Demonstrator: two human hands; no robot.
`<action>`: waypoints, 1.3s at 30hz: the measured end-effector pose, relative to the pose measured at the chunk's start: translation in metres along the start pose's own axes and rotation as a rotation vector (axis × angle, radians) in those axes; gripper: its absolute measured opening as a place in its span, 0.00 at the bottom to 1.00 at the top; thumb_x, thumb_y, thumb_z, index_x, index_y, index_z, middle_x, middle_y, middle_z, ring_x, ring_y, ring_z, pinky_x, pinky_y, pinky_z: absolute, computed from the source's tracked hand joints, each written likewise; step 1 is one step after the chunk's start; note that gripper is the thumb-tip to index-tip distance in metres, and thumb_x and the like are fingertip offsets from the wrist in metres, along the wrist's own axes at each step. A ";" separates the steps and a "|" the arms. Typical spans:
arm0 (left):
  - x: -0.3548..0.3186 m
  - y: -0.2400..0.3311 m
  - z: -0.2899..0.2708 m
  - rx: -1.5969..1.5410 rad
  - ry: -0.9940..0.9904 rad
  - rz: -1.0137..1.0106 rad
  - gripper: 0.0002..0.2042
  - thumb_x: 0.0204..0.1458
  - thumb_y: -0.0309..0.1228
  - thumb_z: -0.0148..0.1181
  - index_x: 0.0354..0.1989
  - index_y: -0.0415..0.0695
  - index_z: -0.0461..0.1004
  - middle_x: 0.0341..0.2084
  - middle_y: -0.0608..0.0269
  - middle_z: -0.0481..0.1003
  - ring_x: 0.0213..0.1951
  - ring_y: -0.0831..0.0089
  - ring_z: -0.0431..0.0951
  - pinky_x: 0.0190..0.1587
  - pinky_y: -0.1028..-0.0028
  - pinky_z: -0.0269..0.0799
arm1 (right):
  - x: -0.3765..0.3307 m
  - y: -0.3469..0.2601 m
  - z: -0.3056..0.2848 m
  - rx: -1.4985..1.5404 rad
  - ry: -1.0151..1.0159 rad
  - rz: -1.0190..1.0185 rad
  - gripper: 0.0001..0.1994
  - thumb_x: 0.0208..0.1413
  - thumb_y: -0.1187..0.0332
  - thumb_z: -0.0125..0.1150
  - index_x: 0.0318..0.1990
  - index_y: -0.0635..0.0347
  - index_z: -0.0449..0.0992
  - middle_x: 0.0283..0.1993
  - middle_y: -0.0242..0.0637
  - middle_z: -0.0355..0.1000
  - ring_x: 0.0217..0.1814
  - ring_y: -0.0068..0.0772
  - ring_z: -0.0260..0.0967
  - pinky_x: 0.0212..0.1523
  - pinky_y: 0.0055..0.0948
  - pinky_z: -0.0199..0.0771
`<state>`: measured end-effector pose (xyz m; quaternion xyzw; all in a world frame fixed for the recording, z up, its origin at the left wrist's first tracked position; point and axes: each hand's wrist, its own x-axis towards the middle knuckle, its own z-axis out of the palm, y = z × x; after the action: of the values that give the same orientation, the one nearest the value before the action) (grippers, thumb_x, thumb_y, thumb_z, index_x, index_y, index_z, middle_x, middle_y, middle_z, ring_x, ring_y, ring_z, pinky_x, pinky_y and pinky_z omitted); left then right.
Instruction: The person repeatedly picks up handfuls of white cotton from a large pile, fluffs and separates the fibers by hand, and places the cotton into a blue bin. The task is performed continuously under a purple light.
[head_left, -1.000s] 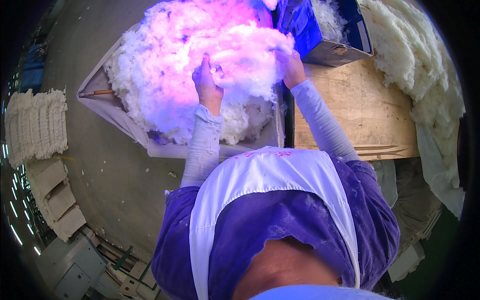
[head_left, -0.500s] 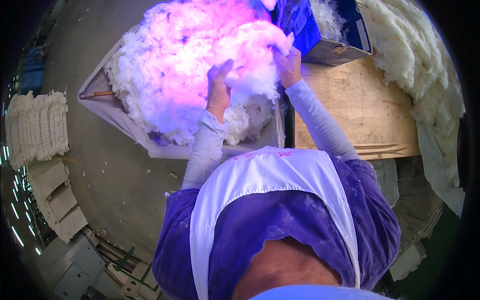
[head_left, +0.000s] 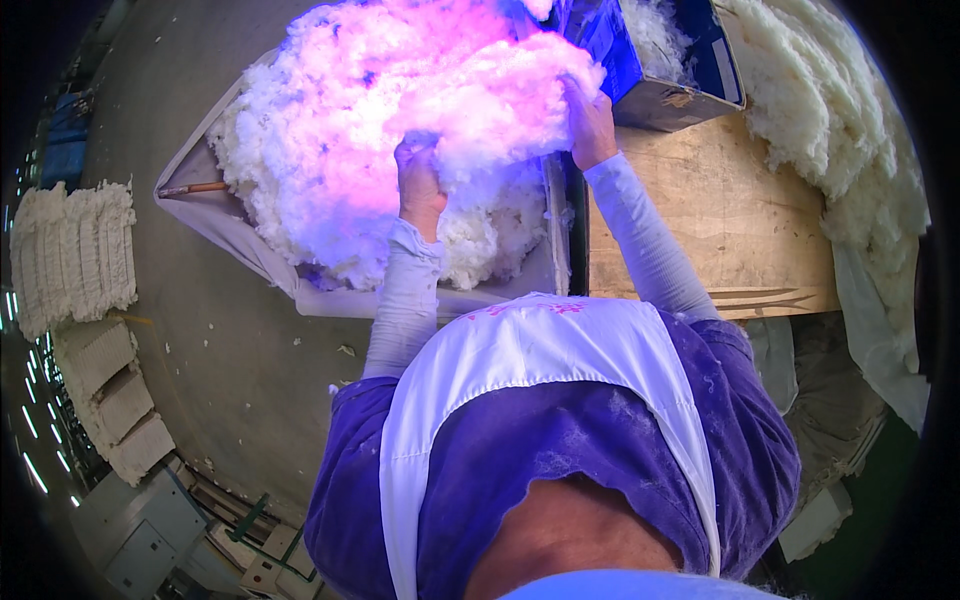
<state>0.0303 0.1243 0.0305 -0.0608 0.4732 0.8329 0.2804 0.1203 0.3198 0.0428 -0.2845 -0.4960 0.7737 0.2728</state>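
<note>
Between my two hands hangs a fluffy tuft of white fibre (head_left: 500, 105), tinted pink and violet by bright light. My left hand (head_left: 420, 178) is closed on its near left edge, its fingertips sunk in the fluff. At the right end, my right hand (head_left: 592, 128) grips the same tuft, thumb side up. Beneath it lies a big heap of loose white fibre (head_left: 290, 170) in a cloth-lined bin (head_left: 350, 302). The fibre hides part of the fingers of both hands.
Right of the bin stands a wooden tabletop (head_left: 720, 215). A blue box (head_left: 668, 102) with fibre inside sits on its far end. Thick white batting (head_left: 850, 110) drapes along the far right. Stacked fibre slabs (head_left: 75, 255) stand at the left, and a wooden stick (head_left: 195, 188) pokes from the bin.
My hands have moved further apart, the left slightly leftward and the right to the right. The tuft between them is stretched wider.
</note>
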 end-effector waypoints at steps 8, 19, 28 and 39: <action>0.013 -0.006 -0.002 0.468 -0.118 -0.166 0.14 0.49 0.25 0.56 0.44 0.44 0.63 0.30 0.65 0.70 0.30 0.76 0.73 0.28 0.80 0.69 | -0.010 0.003 0.017 -0.338 -0.230 -0.513 0.09 0.47 0.72 0.62 0.37 0.63 0.75 0.33 0.30 0.74 0.30 0.17 0.68 0.30 0.23 0.68; 0.000 0.001 -0.008 0.327 -0.462 0.272 0.19 0.57 0.37 0.43 0.52 0.39 0.61 0.45 0.57 0.69 0.46 0.66 0.71 0.45 0.69 0.72 | -0.052 -0.002 0.029 -1.062 -0.683 -0.988 0.19 0.26 0.78 0.57 0.33 0.50 0.75 0.42 0.31 0.70 0.48 0.38 0.64 0.48 0.38 0.62; 0.027 -0.022 -0.038 -0.160 -0.329 -0.154 0.18 0.50 0.38 0.52 0.46 0.40 0.67 0.34 0.55 0.72 0.32 0.62 0.76 0.29 0.66 0.75 | -0.054 0.003 0.027 -1.225 -0.871 -0.926 0.16 0.24 0.74 0.60 0.30 0.55 0.76 0.44 0.35 0.69 0.52 0.41 0.61 0.54 0.42 0.57; 0.009 -0.017 -0.037 0.084 -0.239 -0.001 0.20 0.52 0.43 0.52 0.46 0.39 0.67 0.37 0.57 0.73 0.37 0.65 0.75 0.38 0.68 0.75 | -0.033 -0.006 0.010 -0.524 -0.379 -0.436 0.45 0.36 0.60 0.73 0.61 0.62 0.53 0.60 0.39 0.56 0.59 0.34 0.54 0.57 0.31 0.57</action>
<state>0.0259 0.1045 -0.0061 0.0504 0.4707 0.8136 0.3375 0.1367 0.2924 0.0571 -0.0847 -0.7673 0.5834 0.2525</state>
